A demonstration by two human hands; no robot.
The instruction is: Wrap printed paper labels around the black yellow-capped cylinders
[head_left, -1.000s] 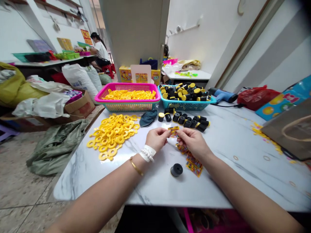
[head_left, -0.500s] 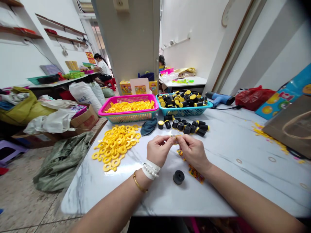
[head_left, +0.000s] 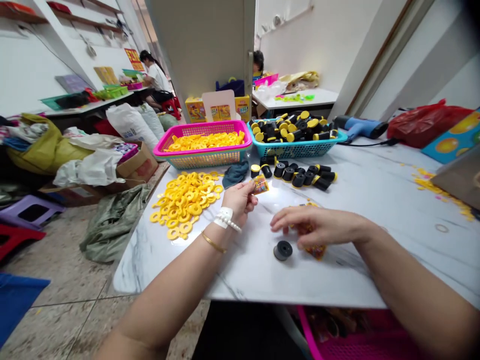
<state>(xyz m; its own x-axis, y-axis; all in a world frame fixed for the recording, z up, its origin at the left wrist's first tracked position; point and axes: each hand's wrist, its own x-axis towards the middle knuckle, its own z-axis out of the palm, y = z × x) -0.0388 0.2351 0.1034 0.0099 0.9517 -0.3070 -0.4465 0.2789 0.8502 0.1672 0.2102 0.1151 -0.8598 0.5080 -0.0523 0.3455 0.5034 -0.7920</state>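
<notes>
My left hand point(head_left: 238, 201) pinches a small, colourful printed piece, like a sticker point(head_left: 261, 184), between thumb and fingers above the table. With fingers apart, my right hand point(head_left: 318, 224) hovers lower and to the right. Beneath it lie more printed pieces point(head_left: 317, 252), partly covered by the hand. Just left of them a black spool-like part point(head_left: 283, 250) stands upright, with a hole in its top. Beyond my hands, several black cylinders with yellow ends point(head_left: 298, 179) lie in a loose group. Yellow ring pieces point(head_left: 183, 202) form a pile to the left.
At the back of the table point(head_left: 240, 272) stand a pink basket point(head_left: 165, 145) of yellow pieces and a blue basket point(head_left: 300, 148) of black cylinders. A dark cloth point(head_left: 235, 174) lies before them. A blue heat-gun-like tool point(head_left: 360, 127) sits back right. Co-workers sit farther off.
My hands have parted. The left now holds the printed piece alone, while the right has opened and moved right and down over the other pieces. The view has tilted downward.
</notes>
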